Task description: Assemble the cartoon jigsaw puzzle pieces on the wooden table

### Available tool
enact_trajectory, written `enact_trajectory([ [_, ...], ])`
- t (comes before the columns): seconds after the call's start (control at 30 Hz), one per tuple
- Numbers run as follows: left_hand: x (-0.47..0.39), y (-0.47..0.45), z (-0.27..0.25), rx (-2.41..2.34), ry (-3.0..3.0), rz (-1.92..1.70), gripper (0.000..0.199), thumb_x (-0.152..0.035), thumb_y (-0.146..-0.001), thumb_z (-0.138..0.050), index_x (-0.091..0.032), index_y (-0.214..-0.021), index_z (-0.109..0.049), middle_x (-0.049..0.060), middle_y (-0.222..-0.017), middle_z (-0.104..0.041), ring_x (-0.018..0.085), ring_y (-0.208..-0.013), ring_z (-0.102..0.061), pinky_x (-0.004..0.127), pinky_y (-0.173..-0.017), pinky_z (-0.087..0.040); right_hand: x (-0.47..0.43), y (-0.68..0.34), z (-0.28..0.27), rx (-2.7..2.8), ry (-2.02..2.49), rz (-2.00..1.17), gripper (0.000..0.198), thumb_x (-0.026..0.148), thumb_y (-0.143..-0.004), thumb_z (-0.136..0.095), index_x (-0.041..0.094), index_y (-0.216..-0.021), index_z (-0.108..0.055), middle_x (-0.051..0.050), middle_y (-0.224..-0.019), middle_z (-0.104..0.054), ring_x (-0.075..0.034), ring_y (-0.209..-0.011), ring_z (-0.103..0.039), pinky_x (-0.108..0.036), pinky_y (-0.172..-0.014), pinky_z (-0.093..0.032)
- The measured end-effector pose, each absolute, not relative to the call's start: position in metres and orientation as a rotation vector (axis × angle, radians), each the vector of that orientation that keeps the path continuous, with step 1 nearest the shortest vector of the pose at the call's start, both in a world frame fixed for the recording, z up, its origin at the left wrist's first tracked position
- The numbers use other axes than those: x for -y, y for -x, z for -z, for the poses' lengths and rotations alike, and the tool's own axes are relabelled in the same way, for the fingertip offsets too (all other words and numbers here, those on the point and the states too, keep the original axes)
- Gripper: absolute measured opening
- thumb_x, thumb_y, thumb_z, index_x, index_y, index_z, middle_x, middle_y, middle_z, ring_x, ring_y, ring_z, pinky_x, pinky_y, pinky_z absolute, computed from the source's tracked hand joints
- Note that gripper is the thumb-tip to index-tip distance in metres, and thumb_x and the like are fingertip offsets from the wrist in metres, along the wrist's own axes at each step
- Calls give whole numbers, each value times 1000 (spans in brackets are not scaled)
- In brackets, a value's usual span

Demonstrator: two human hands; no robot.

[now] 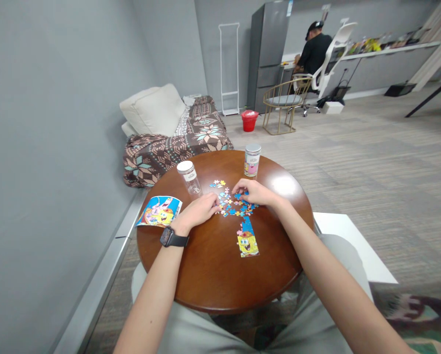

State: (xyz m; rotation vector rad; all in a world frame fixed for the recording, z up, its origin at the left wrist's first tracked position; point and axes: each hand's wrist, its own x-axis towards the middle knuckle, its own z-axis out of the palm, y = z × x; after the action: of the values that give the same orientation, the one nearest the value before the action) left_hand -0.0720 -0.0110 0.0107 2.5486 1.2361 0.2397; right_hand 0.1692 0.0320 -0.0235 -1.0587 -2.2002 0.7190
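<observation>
L hand (202, 207): fingers curled down at L edge of loose pcs (226, 200) on bench (213, 270); can't tell if pinching one.
R hand (256, 191): fingers bent over R side of pcs; tips partly hidden, grip unclear too.
Loose pcs: spread btwn & under hands; careless sweep could flip or scatter some. Those under R palm can't be seen.
Joined section (247, 245): near side of pcs, apart from both hands; a wrist drag might pull its upper tabs loose.
Clear jar (192, 182): just beyond L hand; outward swing could tip it.
Pic sheet (157, 212): L end at bench rim; a brush might slide it off.
Printed jar (252, 164): beyond R hand; label hides contents, lettering too small.
</observation>
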Motion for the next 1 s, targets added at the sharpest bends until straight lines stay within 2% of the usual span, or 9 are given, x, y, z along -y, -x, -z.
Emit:
enact_trajectory([
  [0.3,9,73,-7,-1185,-2580,-320,8,-24,-91,-44,-21,-84,-47,3,-88,-57,18,-81,-54,31,-72,-44,-30,-169,22,2203,1073,-716,31,0,-63,-61,15,-89,-70,-2,-82,-62,-11,-70,-57,-22,-66,-47],
  [0.57,9,73,-7,-1192,-2623,-379,5,-22,-91,-42,-21,-89,-47,3,-88,-58,18,-79,-54,31,-71,-43,-27,-167,17,2185,1169,-805,19,10,-75,-58,14,-91,-69,-1,-71,-67,-12,-65,-60,-22,-63,-47],
  [0.77,10,69,-6,-1176,-2710,-461,7,-24,-91,-45,-19,-93,-50,6,-94,-57,20,-88,-55,34,-80,-46,-22,-164,8,2133,1098,-966,26,9,-83,-47,14,-94,-70,-5,-84,-73,-15,-77,-67,-27,-74,-51],
  [0.9,12,61,-5,-1128,-2784,-503,13,-30,-92,-47,-18,-95,-51,7,-96,-58,21,-92,-55,37,-83,-47,-20,-159,7,2075,943,-1129,20,14,-79,-54,13,-92,-68,-5,-87,-73,-16,-80,-67,-28,-77,-52],
  [1.0,14,57,-6,-1074,-2796,-524,18,-34,-94,-45,-17,-94,-51,7,-95,-58,21,-92,-56,36,-81,-47,-20,-156,8,2001,859,-1309,23,14,-74,-60,12,-96,-66,-6,-85,-73,-15,-76,-68,-28,-76,-53],
])
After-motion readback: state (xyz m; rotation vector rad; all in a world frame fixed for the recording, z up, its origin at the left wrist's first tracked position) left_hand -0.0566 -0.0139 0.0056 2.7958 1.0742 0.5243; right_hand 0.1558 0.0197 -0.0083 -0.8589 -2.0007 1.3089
